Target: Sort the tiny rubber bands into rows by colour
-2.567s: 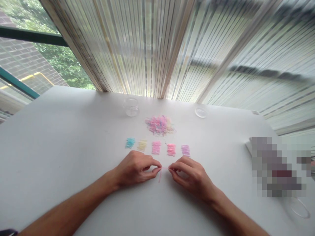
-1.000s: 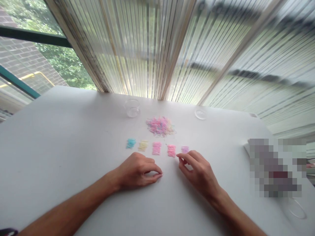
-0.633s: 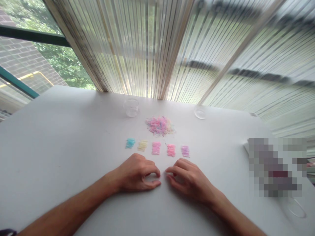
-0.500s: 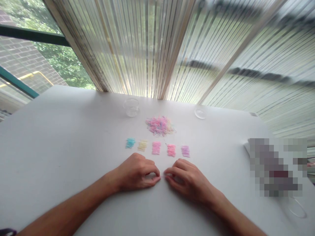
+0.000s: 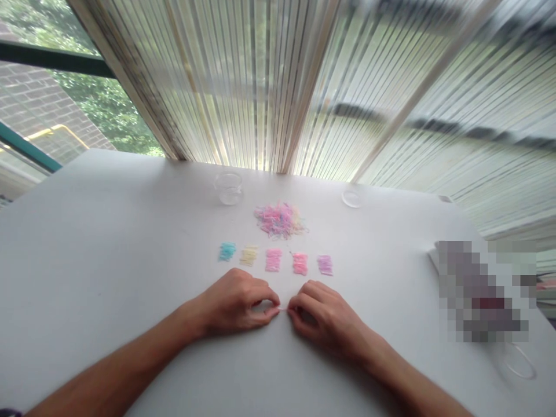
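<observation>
the left hand and right hand pinch a pale strand between them, nearer than the pink bundle on the bench.

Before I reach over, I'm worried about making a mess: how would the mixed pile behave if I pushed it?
The mixed pile would probably spread rather than slide as one, since its thin pieces lie loose with no rim around them. Some may drag neighbours along, as they look tangled. Each piece looks thin, so it's likely light and bendy.
</observation>
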Tool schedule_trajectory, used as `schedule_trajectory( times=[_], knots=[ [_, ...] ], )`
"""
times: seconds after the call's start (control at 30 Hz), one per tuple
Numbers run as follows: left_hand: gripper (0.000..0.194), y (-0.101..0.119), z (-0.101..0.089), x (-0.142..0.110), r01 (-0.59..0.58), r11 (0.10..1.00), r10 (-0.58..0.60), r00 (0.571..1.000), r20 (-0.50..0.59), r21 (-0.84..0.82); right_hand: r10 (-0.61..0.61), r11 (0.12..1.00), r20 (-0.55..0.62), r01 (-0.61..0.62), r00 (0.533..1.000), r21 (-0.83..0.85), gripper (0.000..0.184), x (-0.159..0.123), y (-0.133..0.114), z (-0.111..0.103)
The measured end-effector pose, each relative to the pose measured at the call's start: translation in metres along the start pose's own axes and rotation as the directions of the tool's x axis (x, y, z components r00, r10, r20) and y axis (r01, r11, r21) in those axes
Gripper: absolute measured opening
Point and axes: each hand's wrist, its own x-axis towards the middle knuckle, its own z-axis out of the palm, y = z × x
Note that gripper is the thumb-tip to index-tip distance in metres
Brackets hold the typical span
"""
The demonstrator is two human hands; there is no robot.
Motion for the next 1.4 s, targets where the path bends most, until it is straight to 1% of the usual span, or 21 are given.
schedule_trajectory(
  times=[0.2,0.4,0.53,0.7,0.87,1.2,1.4],
  knots=[
    [0.012,-0.0011,-0.0038,0.0005,0.002,1.0,-0.003,1.0,0.018,0.01,0.023,1.0,-0.009,-0.023,1.0,-0.008,0.013,0.0003,-0.0016,-0.0018],
    [0.013,0.0,-0.0004,0.0016,-0.008,1.0,0.009,1.0,-0.023,0.028,0.024,0.999,0.004,-0.024,1.0,0.03,0.006,0.0001,-0.0016,-0.0037],
    [0.012,0.0005,-0.0004,0.002,-0.004,1.0,0.004,0.999,-0.046,0.004,0.009,1.0,-0.018,-0.009,1.0,0.024,0.01,0.0011,-0.0007,-0.0028],
    [0.008,-0.0002,-0.0014,0.0016,0.039,0.999,-0.039,0.998,-0.04,-0.015,0.006,0.999,-0.065,-0.003,0.998,0.053,0.011,0.0007,0.0008,-0.0023],
    [0.013,-0.0008,-0.0014,0.0017,0.008,1.0,-0.007,0.996,-0.083,0.015,0.025,0.998,-0.078,-0.021,0.997,0.053,0.01,-0.0006,0.0021,-0.003],
    [0.012,-0.004,-0.0008,0.0001,0.015,0.999,-0.01,0.992,-0.122,0.036,0.009,1.0,-0.124,-0.005,0.992,0.029,0.009,0.0013,0.003,-0.0043],
    [0.013,-0.0061,-0.0043,0.0006,-0.004,0.998,0.012,0.989,-0.15,0.058,0.029,1.0,-0.122,-0.028,0.992,0.015,0.009,0.0007,0.004,-0.0057]
  ],
)
